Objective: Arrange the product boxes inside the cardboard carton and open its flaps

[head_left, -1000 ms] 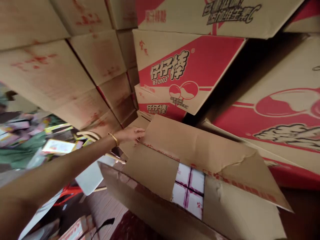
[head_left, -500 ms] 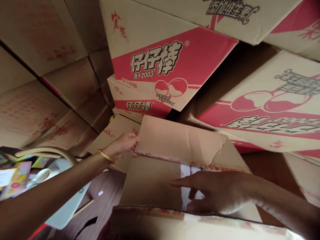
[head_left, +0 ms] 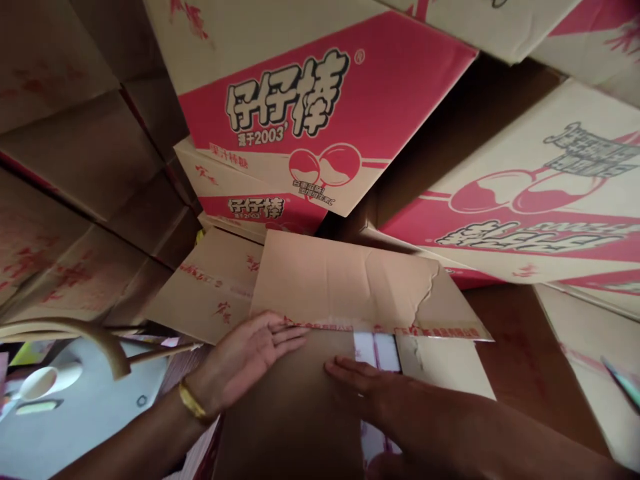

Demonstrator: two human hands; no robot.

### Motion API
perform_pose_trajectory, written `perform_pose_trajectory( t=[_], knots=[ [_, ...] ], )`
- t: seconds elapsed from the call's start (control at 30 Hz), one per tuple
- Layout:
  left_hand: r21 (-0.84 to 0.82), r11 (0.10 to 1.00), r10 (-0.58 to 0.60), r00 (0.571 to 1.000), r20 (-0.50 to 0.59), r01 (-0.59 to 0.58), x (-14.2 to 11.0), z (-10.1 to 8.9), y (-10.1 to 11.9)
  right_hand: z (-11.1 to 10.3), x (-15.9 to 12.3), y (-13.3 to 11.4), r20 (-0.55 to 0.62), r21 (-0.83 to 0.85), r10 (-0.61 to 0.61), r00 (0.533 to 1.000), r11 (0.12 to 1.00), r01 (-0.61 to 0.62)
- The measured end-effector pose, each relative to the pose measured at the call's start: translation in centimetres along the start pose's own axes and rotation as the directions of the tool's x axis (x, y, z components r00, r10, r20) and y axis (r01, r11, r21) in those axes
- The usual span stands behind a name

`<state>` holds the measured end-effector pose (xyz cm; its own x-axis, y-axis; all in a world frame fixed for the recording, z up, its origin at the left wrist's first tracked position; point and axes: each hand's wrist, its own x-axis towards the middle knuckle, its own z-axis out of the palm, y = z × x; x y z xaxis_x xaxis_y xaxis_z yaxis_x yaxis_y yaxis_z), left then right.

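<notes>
Lying open, carton [head_left: 285, 433]: below both hands, before stacked boxes [head_left: 370, 100], white packs [head_left: 386, 353] showing inside.
Left hand [head_left: 253, 363]: flat, fingers extended at the edge of the far flap [head_left: 345, 280].
Right hand [head_left: 377, 397]: unclenched, fingers straight over the inner flap [head_left: 320, 393]; contact unclear.

- I see one camera, on the wearer's head, facing forward and down.
- It's close above left hand [head_left: 255, 352], right hand [head_left: 367, 387] and box [head_left: 345, 280].
- Stacked cartons [head_left: 265, 100] rise ahead of it.
</notes>
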<state>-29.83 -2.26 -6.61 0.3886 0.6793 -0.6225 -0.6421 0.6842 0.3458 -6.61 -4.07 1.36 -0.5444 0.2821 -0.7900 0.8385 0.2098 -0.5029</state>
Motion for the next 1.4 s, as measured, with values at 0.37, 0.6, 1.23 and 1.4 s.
perform_pose_trajectory(
  t=[0.37, 0.6, 1.23, 1.4],
  knots=[
    [0.006, 0.999, 0.033, 0.97, -0.243, -0.032, 0.8, 3.0, -1.7, -0.4, -0.1, -0.6, -0.069, -0.17, 0.113, 0.991, 0.978, -0.123],
    [0.088, 0.989, 0.132, 0.971, -0.2, -0.116, 1.3, 2.9, -1.2, 0.0, -0.5, -0.2, -0.03, -0.107, 0.129, 0.991, 0.985, -0.131],
    [0.04, 0.995, 0.089, 0.993, -0.08, -0.086, 2.3, 2.7, -3.4, 2.5, 1.8, 1.9, -0.082, -0.128, 0.059, 0.995, 0.989, -0.07],
    [0.249, 0.96, 0.135, 0.991, 0.002, -0.131, 2.5, 3.6, -2.6, 3.6, 2.5, 2.4, -0.134, -0.086, 0.076, 0.988, 0.992, -0.088]
  ],
)
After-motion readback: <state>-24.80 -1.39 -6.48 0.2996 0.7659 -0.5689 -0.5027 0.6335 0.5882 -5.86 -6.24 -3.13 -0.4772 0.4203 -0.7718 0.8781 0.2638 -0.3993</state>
